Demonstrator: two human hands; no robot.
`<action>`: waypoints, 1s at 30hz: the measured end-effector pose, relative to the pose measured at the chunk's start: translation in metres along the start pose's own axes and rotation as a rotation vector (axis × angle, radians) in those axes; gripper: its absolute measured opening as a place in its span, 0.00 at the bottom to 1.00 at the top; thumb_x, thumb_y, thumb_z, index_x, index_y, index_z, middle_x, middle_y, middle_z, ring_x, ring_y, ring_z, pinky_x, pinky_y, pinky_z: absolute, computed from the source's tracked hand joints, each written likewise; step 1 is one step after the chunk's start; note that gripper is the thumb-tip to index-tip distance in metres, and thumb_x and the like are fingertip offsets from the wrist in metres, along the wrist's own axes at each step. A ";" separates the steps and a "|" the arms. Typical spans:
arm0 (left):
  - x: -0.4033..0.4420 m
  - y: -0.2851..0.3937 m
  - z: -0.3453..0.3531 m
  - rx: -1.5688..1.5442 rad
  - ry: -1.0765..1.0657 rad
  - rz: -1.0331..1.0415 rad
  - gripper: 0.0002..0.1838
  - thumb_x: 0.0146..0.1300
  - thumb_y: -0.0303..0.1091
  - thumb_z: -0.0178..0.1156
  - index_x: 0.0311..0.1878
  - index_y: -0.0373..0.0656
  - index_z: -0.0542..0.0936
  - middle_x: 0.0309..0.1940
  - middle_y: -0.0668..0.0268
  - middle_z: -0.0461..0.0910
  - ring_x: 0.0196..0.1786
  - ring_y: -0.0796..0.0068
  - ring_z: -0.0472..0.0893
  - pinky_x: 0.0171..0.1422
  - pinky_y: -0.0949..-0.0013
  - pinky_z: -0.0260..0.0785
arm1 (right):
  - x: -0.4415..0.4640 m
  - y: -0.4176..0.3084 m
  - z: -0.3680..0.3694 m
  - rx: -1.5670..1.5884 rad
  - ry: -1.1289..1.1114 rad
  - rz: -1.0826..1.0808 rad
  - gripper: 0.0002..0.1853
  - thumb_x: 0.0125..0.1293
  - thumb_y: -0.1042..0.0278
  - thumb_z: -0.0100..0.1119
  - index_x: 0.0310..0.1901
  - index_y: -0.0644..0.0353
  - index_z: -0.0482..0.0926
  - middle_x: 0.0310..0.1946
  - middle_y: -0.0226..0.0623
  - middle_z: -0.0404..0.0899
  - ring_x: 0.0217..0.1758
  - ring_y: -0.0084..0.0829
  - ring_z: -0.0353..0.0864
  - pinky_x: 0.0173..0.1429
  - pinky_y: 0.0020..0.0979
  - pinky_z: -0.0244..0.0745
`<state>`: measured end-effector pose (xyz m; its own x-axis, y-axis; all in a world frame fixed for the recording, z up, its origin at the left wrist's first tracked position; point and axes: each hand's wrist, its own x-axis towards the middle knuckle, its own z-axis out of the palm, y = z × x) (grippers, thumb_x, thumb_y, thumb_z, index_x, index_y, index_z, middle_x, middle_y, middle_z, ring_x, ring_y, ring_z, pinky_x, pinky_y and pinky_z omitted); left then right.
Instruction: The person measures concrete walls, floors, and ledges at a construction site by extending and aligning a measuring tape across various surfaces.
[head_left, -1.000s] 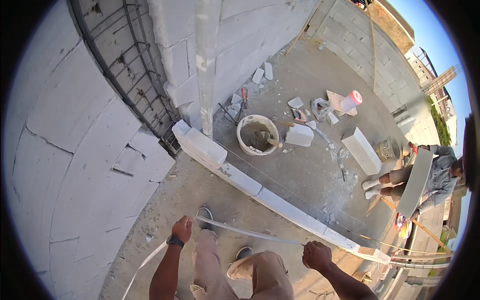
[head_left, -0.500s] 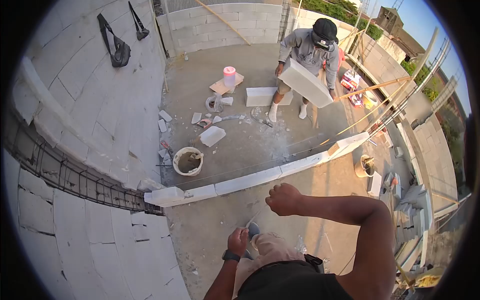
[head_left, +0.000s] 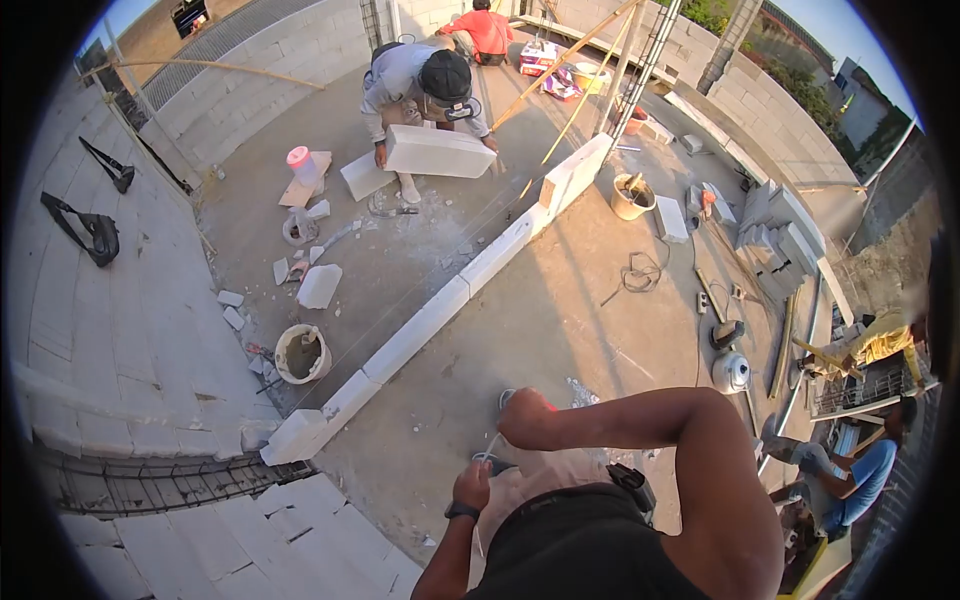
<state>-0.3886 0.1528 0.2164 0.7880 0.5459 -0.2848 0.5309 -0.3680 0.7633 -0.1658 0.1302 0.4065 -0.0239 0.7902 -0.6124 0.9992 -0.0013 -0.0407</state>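
Observation:
My left hand (head_left: 471, 486), with a dark watch on the wrist, is closed in front of my lap. My right hand (head_left: 528, 420) is a fist just above and to the right of it. A thin pale string (head_left: 491, 446) runs between the two hands; its ends are hidden. A small red bit shows beside my right fist, too little to name. Beyond my hands, a low row of white blocks (head_left: 415, 335) crosses the floor, with a thin line stretched along it.
Behind the row, a person in grey (head_left: 415, 85) bends, holding a large white block (head_left: 440, 152). A mortar bucket (head_left: 302, 354) stands at left, another bucket (head_left: 632, 197) at right. Other people are a red shirt (head_left: 482, 32) at the back and a blue shirt (head_left: 872, 470) at right.
My view has swung to the right. My right fist has come down closer to my left hand. The person in grey has bent and lowered the block towards the floor.

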 end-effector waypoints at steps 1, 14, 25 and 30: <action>0.011 0.018 -0.005 -0.082 0.024 0.075 0.15 0.71 0.44 0.47 0.41 0.44 0.77 0.34 0.52 0.81 0.40 0.44 0.79 0.42 0.47 0.70 | -0.005 0.006 0.005 0.009 0.005 0.023 0.07 0.52 0.69 0.63 0.33 0.55 0.87 0.34 0.37 0.86 0.36 0.38 0.86 0.32 0.40 0.79; 0.062 0.044 0.066 0.215 -0.428 0.032 0.19 0.70 0.51 0.45 0.47 0.47 0.76 0.37 0.49 0.81 0.43 0.42 0.79 0.45 0.46 0.70 | -0.073 0.084 0.054 0.230 -0.088 0.301 0.09 0.56 0.65 0.59 0.35 0.54 0.87 0.34 0.38 0.86 0.40 0.38 0.86 0.34 0.42 0.80; 0.118 0.104 0.115 0.173 -0.430 0.187 0.20 0.70 0.51 0.45 0.52 0.47 0.76 0.42 0.49 0.81 0.47 0.42 0.79 0.51 0.45 0.71 | -0.096 0.155 0.108 0.405 -0.084 0.350 0.09 0.54 0.66 0.58 0.31 0.55 0.87 0.35 0.43 0.86 0.42 0.39 0.86 0.41 0.38 0.78; 0.104 0.071 0.091 0.330 -0.597 0.022 0.21 0.71 0.50 0.42 0.51 0.47 0.77 0.44 0.51 0.81 0.47 0.44 0.79 0.51 0.47 0.71 | -0.129 0.195 0.102 0.398 -0.122 0.349 0.08 0.51 0.66 0.60 0.30 0.53 0.87 0.33 0.40 0.86 0.38 0.38 0.87 0.37 0.37 0.78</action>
<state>-0.2400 0.1148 0.1880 0.7861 0.0614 -0.6151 0.5055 -0.6364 0.5826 0.0290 -0.0348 0.3971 0.2801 0.6245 -0.7291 0.8591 -0.5020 -0.0999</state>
